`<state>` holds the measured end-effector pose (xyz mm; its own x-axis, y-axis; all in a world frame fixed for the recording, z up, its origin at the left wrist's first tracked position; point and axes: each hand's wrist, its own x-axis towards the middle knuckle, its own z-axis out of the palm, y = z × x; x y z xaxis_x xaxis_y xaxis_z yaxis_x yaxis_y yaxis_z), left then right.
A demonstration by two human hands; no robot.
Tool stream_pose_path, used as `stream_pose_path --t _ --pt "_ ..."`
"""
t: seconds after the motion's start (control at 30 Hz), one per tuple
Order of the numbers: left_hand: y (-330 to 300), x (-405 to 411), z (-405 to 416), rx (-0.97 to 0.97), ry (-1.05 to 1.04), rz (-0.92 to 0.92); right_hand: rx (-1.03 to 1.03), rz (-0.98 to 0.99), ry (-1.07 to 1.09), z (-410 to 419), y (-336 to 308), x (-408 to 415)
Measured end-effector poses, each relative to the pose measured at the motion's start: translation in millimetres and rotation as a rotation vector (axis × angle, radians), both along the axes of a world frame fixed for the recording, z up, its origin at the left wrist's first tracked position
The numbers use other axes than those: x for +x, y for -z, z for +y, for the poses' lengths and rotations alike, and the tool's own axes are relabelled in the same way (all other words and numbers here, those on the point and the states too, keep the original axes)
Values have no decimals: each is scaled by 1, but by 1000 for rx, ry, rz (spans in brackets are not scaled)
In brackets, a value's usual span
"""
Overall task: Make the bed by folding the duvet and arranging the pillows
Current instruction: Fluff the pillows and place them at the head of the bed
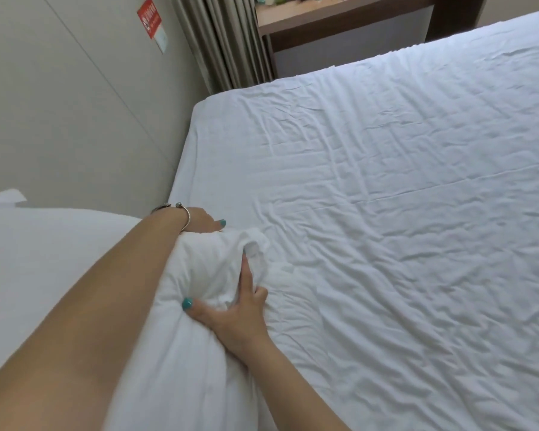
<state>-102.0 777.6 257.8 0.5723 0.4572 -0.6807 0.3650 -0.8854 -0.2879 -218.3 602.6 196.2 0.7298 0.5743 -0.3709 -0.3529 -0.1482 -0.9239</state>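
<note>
The right hand (231, 315) is gripping a bunched end of the white pillow (196, 275) at the near left of the bed (386, 197); the left hand (201, 220) is curling over its far edge, grasping it; a wooden desk (339, 17) is standing beyond.

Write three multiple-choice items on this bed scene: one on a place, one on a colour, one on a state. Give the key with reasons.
1. Where does the red sign hang?
A. on the wall beside the curtain
B. on the desk
C. on the bed sheet

2. What colour is the nail polish on the right hand?
A. red
B. teal
C. black

3. What is the state of the bed sheet?
A. creased
B. smooth
C. rolled up

Key: A, the sign is fixed to the wall left of the curtain; B, the thumbnail shows teal; A, wrinkles run across the sheet.
</note>
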Motion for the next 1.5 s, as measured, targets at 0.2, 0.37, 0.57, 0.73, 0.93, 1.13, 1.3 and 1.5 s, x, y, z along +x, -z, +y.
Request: stream_pose_path --t 0.2,0.37,0.57,0.73,0.93,1.13,1.3,1.5 --pt "-16 3 -33 -115 131 -468 -21 -23 48 -17 19 -16" --pt "-33 -57 -98 99 470 -516 -315 -318 -123 -75 26 -53" --pt "-34 -167 -142 182 510 -400 -492 -409 -447 -162 53 -113" --pt "1 -283 -217 102 281 -329 -380 -282 -417 -202 51 -146" --pt "50 -441 -335 65 -136 -576 -262 -99 -546 -263 69 -202" --pt "71 -467 -314 24 -174 -645 -381 -236 -740 -250 68 -215" --pt "77 -477 -383 184 -317 -683 -297 -262 -612 -290 60 -233" --pt "106 -574 -475 74 -462 -669 -254 -244 -786 -360 56 -294"
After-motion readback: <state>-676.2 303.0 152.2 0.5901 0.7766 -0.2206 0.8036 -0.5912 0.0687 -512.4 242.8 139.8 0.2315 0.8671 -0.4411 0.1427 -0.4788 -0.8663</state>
